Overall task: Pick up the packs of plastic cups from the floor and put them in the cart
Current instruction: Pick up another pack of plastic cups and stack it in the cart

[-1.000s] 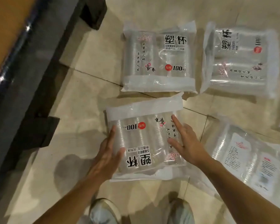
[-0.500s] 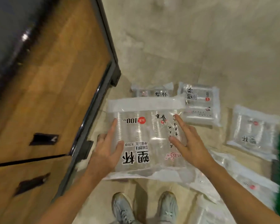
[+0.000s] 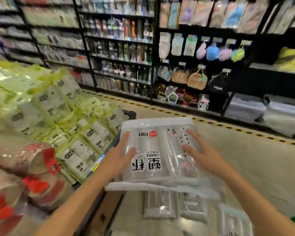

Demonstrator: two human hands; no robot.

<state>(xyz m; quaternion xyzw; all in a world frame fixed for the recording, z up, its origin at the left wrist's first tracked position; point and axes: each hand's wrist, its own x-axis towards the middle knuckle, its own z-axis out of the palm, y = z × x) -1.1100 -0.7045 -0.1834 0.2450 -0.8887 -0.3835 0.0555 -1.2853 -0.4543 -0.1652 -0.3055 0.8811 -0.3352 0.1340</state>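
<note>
Head, cup pack (image 3: 162,147) held, cart (image 3: 130,114) seemingly full

Left hand (image 3: 116,160) at centre frame, bare. Left forearm (image 3: 71,206) was bare too, uncovered skin all the way down to the lower left edge. Right hand (image 3: 206,157) right of centre, bare. Right forearm (image 3: 262,205) was also uncovered, running to the lower right corner. Slim fingers on both hands. Nails too blurred to tell. Motion blur softened the arm outlines near the bottom edge.
</note>
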